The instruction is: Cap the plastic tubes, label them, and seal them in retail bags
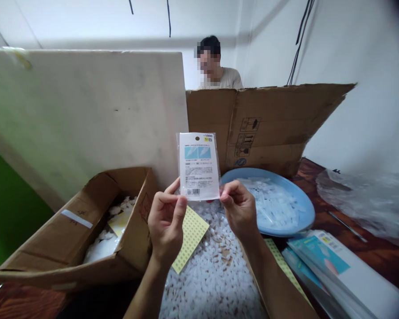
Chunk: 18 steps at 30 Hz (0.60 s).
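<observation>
Both hands hold up a small clear packet with a white printed card (199, 166) inside, its text, two blue pictures and barcode facing me. My left hand (168, 221) pinches the lower left corner between thumb and fingers. The lower right corner is pinched by my right hand (239, 208). Below the packet, many small white translucent pieces (213, 266) are heaped. A yellow sheet of round dot stickers (191, 237) lies on that heap beside my left hand. Behind my right hand is a blue basin (307, 208) filled with clear plastic pieces.
An open cardboard box (129, 266) with scraps stands at left. Printed packets (335, 261) and another dotted sheet (282, 261) lie at right, near a thin metal rod (347, 226) and clear plastic bags (369, 199). A person (231, 77) is behind the cardboard panel (269, 115).
</observation>
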{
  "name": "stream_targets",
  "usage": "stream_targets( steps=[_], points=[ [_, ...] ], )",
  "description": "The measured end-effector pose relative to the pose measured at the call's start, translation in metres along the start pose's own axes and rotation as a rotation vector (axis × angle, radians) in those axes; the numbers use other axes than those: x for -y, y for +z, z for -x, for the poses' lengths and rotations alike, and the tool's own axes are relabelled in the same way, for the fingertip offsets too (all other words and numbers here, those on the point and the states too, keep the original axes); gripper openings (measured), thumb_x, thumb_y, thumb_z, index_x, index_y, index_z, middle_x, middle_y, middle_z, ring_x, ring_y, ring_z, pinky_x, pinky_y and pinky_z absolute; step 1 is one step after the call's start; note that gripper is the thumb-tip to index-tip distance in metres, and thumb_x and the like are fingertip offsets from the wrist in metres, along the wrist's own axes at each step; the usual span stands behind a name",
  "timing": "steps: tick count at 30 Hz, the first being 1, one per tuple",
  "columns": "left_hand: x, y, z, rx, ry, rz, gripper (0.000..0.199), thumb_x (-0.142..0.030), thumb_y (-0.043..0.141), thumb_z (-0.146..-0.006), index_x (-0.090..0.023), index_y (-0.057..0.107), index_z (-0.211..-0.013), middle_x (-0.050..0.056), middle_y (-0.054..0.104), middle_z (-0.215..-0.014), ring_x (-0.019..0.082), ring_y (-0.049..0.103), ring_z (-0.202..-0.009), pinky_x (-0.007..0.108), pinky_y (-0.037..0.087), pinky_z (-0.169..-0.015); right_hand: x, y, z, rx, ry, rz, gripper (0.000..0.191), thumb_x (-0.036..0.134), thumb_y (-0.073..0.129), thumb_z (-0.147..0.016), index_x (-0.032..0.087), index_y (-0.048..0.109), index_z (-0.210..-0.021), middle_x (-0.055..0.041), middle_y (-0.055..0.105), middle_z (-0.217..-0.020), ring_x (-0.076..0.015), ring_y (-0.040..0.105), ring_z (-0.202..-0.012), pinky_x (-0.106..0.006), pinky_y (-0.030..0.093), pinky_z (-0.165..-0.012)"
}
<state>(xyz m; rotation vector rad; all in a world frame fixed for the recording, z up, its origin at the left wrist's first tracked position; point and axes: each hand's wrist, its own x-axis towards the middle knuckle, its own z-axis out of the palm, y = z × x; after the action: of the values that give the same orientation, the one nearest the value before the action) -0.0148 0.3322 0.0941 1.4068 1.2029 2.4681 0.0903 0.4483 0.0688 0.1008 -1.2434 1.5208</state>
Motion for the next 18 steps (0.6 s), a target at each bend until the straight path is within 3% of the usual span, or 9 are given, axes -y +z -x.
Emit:
stream_targets(
  steps=[10,18],
  points=[
    [0.0028,0.0059,0.0068,0.01,-0.094,0.089,0.013,-0.025,0.063,-0.099,-0.019,0.054,-0.091,0.013,0.067,-0.135,0.027,0.069,-0.119,0.047,0.059,-0.098,-0.0052,-0.0012,0.0018,-0.003,-0.021,0.023,0.014,0.031,0.071,-0.094,0.024,0.061,-0.09,0.0008,0.062,-0.085,-0.0148,0.064,-0.07,-0.029,0.051,-0.069],
    [0.0045,0.0041,0.0066,-0.033,-0.083,-0.03,0.016,-0.03,0.063,-0.099,-0.019,0.054,-0.091,0.012,0.069,-0.128,0.023,0.069,-0.112,0.042,0.057,-0.098,-0.0065,0.0035,0.0041,-0.019,-0.039,0.062,0.015,0.032,0.068,-0.097,0.024,0.057,-0.091,0.001,0.059,-0.086,-0.0145,0.062,-0.074,-0.028,0.049,-0.069]
  ],
)
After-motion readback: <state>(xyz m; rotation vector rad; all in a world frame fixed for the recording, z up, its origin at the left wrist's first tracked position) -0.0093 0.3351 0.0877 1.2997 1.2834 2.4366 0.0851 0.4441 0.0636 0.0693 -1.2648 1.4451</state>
